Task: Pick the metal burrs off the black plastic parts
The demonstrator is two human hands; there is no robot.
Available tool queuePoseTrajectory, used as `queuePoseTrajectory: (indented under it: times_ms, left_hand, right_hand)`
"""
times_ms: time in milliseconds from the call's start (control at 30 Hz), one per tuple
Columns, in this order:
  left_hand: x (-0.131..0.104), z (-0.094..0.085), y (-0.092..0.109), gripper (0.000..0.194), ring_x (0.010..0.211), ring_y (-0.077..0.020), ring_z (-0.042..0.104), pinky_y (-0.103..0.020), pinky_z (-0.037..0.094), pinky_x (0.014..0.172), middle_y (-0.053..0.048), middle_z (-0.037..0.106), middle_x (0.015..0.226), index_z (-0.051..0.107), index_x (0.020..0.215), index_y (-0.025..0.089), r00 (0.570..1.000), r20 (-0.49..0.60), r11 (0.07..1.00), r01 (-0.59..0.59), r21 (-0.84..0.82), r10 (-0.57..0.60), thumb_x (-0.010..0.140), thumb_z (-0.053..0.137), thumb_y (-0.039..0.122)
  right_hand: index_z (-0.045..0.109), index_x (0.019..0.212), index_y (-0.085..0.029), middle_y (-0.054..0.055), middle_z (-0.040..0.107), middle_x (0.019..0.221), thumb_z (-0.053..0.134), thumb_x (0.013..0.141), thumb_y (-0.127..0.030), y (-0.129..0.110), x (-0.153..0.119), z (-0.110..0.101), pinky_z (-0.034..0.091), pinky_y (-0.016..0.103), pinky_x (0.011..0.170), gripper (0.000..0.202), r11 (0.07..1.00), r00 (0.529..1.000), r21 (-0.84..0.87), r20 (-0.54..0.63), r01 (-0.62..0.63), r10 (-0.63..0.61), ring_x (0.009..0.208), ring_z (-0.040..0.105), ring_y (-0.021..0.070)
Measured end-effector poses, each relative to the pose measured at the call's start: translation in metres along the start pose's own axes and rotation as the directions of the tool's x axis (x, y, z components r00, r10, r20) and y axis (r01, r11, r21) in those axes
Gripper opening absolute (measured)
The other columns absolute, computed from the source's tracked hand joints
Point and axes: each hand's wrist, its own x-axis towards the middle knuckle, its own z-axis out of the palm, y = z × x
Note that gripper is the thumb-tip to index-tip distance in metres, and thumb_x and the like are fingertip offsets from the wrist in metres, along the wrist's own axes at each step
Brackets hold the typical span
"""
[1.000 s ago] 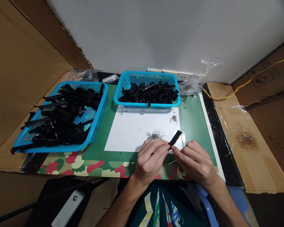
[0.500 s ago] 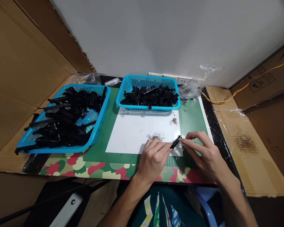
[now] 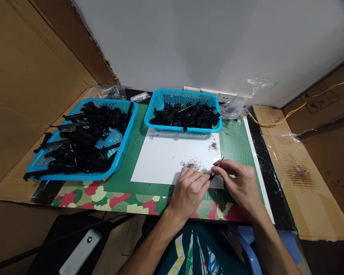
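Note:
My left hand (image 3: 190, 187) is closed around a small black plastic part (image 3: 212, 176), and most of that part is hidden by the fingers. At the part's right end, my right hand (image 3: 237, 179) pinches a thin metal tool (image 3: 222, 160) that looks like tweezers, its shaft slanting up between thumb and forefinger. Just beyond the left hand, a pile of tiny wire springs or clips (image 3: 190, 164) lies on a white sheet (image 3: 157, 164). A smaller brownish heap of tiny pieces (image 3: 213, 146) lies near the sheet's right edge.
A blue basket (image 3: 119, 160) heaped with long black parts (image 3: 80, 141) stands at left. Another blue basket (image 3: 183, 131) of black parts stands behind the sheet. Clear plastic bags (image 3: 233, 110) lie at the back right. Cardboard walls (image 3: 43, 57) flank the table.
The right hand has turned, so the thin tool now points up beyond the fingers. The black part shows less between the hands, and the view has shifted slightly.

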Motion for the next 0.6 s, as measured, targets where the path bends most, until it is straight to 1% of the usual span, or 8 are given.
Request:
queuePoseTrajectory:
  times_ms: [133,233,400,500,600]
  left_hand:
    - [-0.0012,0.0016,-0.0003,0.009,0.079,-0.0210,0.062,-0.039,0.041,0.072,-0.003,0.076,0.084,0.073,0.096,0.017,1.000,0.005,1.000,0.004,-0.015,-0.004,0.096,0.066,0.010]
    - [-0.0013,0.0015,-0.0002,0.010,0.080,-0.0207,0.062,-0.038,0.042,0.074,-0.003,0.075,0.083,0.072,0.095,0.017,1.000,0.008,0.999,0.021,-0.040,-0.021,0.096,0.066,0.010]
    - [-0.0016,0.0014,0.0001,0.012,0.077,-0.0203,0.062,-0.037,0.042,0.074,-0.002,0.074,0.081,0.072,0.093,0.018,0.999,0.015,0.997,0.040,-0.065,-0.039,0.094,0.066,0.007]
    - [-0.0018,0.0021,0.0002,0.013,0.077,-0.0200,0.062,-0.037,0.042,0.075,-0.001,0.074,0.081,0.071,0.092,0.018,0.999,0.021,0.996,0.052,-0.070,-0.050,0.093,0.066,0.006]
    - [-0.0012,0.0019,0.0001,0.013,0.077,-0.0199,0.062,-0.036,0.043,0.074,-0.001,0.074,0.081,0.071,0.094,0.017,0.998,0.016,0.995,0.059,-0.076,-0.058,0.092,0.067,0.005]
  right_hand:
    - [0.077,0.089,-0.020,0.004,0.079,0.081,0.066,0.102,-0.032,-0.0022,0.0018,-0.0015,0.055,0.027,0.065,0.021,0.992,0.997,-0.105,0.041,0.072,-0.068,0.068,0.074,0.0181]
    - [0.078,0.088,-0.019,0.006,0.078,0.079,0.062,0.104,-0.032,-0.0030,0.0019,-0.0019,0.056,0.027,0.065,0.026,0.983,0.992,-0.142,0.057,0.120,-0.113,0.068,0.073,0.0191]
    - [0.079,0.087,-0.019,0.008,0.079,0.078,0.065,0.102,-0.028,0.0008,0.0003,0.0002,0.058,0.029,0.064,0.022,0.961,0.978,-0.182,0.027,0.209,-0.208,0.069,0.075,0.0209]
    - [0.078,0.086,-0.019,0.007,0.079,0.078,0.065,0.101,-0.021,0.0022,-0.0014,0.0026,0.058,0.028,0.063,0.020,0.937,0.964,-0.227,0.035,0.265,-0.264,0.067,0.075,0.0199]
    - [0.078,0.087,-0.019,0.007,0.079,0.077,0.065,0.100,-0.017,0.0009,-0.0039,0.0069,0.057,0.027,0.059,0.019,0.920,0.956,-0.266,0.021,0.288,-0.293,0.063,0.074,0.0185]
